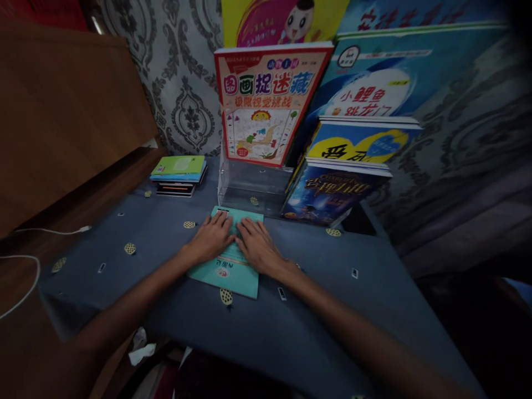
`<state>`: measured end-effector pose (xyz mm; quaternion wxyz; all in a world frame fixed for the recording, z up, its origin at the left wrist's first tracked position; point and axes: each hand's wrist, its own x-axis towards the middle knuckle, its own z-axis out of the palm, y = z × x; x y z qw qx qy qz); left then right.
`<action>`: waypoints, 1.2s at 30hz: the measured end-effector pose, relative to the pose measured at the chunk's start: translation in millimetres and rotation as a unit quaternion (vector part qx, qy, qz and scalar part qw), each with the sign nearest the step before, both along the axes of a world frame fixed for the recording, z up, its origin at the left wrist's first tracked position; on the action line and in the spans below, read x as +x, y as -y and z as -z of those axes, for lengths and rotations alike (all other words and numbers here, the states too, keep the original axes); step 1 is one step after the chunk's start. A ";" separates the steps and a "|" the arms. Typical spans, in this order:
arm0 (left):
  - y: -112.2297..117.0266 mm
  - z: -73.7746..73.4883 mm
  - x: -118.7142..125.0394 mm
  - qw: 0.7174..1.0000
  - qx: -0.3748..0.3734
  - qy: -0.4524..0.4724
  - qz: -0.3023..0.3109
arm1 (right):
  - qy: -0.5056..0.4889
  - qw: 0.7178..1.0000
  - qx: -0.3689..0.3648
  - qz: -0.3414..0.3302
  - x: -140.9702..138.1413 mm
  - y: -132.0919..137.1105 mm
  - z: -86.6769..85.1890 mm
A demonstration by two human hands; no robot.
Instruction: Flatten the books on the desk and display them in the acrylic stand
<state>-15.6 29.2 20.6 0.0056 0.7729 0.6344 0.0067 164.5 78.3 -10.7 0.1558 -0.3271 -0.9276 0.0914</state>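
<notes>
A thin teal book [236, 279] lies flat on the cloth-covered table, and its printed title appears upside down from here. My left hand [213, 237] rests flat on the upper left part of its cover, fingers stretched out. On the upper right part lies my right hand [258, 244], also flat with fingers extended. The two thumbs nearly meet near the middle of the cover. Just beyond the book's far edge stands a clear acrylic rack [253, 185], holding a red-bordered picture book [261, 111].
A small stack of books [178, 169] sits at the back left. More upright books, including a dark blue one [332, 194], stand at the back right. A white cable [75, 230] lies at the left beside a wooden panel [70, 122]. Patterned fabric hangs behind.
</notes>
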 end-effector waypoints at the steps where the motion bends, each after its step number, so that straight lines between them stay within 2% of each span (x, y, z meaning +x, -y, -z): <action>1: -4.5 0.0 -0.1 1.000 0.003 0.001 -0.004 | 0.003 1.000 -0.004 -0.006 -7.2 -3.8 -3.1; 4: -13.2 2.4 -2.0 1.000 0.023 0.010 -0.012 | 0.003 1.000 -0.009 -0.005 -22.1 -14.6 -9.3; 6: -15.3 5.0 -4.0 0.999 0.038 0.019 -0.014 | 0.005 1.000 -0.014 0.008 -21.6 -19.8 -11.2; 10: -15.8 10.3 -6.5 0.998 0.052 0.034 -0.015 | 0.001 0.999 -0.021 0.033 2.8 -25.6 -9.4; 15: -16.1 15.6 -7.6 0.995 0.081 0.050 -0.004 | -0.042 0.998 -0.017 0.032 39.8 -31.8 1.6; 22: -18.7 12.8 -8.8 0.994 0.092 0.057 0.006 | -0.100 0.993 -0.049 0.032 49.5 -37.8 12.2; 25: -20.8 10.7 -7.1 0.993 0.073 0.069 0.059 | -0.111 0.992 -0.056 0.033 48.9 -38.5 13.9; 29: -12.4 10.3 4.1 0.977 0.043 0.113 0.178 | -0.112 0.992 -0.055 0.031 49.0 -39.4 15.6; 32: 5.1 9.5 12.6 0.959 0.024 0.143 0.244 | -0.103 0.992 -0.058 0.034 48.3 -39.2 14.5; 36: 35.1 4.8 15.6 0.945 0.000 0.161 0.284 | -0.092 0.993 -0.060 0.035 47.0 -37.6 11.2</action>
